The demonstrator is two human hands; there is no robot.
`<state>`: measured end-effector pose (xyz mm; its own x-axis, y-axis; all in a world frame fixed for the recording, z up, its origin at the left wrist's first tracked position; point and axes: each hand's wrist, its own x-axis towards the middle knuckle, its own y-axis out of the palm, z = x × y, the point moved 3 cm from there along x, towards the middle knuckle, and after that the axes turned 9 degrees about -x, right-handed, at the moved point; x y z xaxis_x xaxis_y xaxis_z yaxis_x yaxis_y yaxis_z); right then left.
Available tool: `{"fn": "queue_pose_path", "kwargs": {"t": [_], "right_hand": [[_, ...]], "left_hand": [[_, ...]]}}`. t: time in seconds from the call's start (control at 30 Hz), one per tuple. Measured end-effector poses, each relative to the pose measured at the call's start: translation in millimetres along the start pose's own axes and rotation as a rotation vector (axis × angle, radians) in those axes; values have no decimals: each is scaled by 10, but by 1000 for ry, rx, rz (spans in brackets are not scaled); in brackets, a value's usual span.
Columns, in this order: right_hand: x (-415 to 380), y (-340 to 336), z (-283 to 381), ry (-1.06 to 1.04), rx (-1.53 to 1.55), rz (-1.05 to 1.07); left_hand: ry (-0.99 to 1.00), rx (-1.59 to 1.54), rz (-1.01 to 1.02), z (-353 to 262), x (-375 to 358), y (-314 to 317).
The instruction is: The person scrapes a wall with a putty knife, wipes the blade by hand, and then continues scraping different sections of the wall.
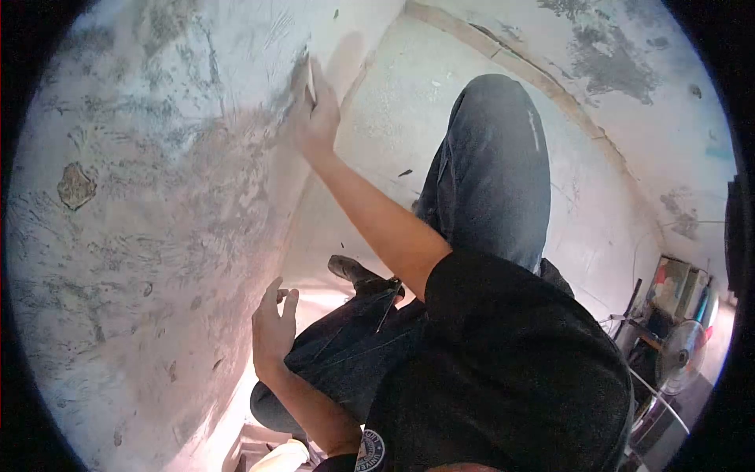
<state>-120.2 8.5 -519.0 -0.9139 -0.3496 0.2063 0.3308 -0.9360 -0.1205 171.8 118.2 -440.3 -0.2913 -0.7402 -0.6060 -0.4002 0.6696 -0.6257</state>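
Note:
My right hand reaches forward along the wall, its fingers closed around a thin flat piece with a pale edge. The piece is pressed close to the patchy grey-white wall, near the corner where the wall meets the floor; its far side is hidden by the hand and by blur. Lower down, my left hand is held near the wall's foot with thumb and fingers apart and nothing between them. Beneath the left forearm is my bent leg in dark trousers.
My raised knee stands beside the right arm, over the pale floor. Small dark bits, including one fragment, lie on the floor. Another stained wall rises at right. A fan and boxes stand at lower right.

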Motion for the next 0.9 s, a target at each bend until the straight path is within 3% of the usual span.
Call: {"fn": "queue_pose_path", "kwargs": {"t": [0.1, 0.2, 0.3, 0.4, 0.47, 0.5, 0.53, 0.6, 0.63, 0.7, 0.83, 0.9], "right_hand": [[-163, -50, 21, -63, -70, -9], [-172, 4, -47, 49, -80, 65], [-169, 130, 3, 64, 9, 19], [-309, 107, 197, 66, -27, -155], [-228, 32, 169, 224, 82, 19], [-213, 42, 159, 77, 61, -81], [-186, 112, -27, 70, 66, -73], [-338, 329, -703, 905, 145, 275], [-408, 244, -648, 890, 155, 285], [-636, -44, -461, 282, 118, 184], [-1198, -346, -533, 303, -60, 351], [-1399, -437, -407, 367, -259, 745]], "left_hand": [[-35, -16, 23, -14, -51, 21], [-69, 2, 28, -12, -78, 18], [-65, 15, 16, 7, -55, 2], [-55, 17, 22, 71, -63, -6], [-30, 9, 13, 61, 17, -5], [-43, 34, 16, 90, 53, -6], [-66, 55, 21, 141, 48, 9], [-50, 28, 7, 181, -3, 33], [-8, 7, -18, 122, 41, 8], [9, -3, -33, 83, 63, -22], [70, -37, -100, 81, 8, -8], [93, -210, -67, -7, 22, -28]]}}
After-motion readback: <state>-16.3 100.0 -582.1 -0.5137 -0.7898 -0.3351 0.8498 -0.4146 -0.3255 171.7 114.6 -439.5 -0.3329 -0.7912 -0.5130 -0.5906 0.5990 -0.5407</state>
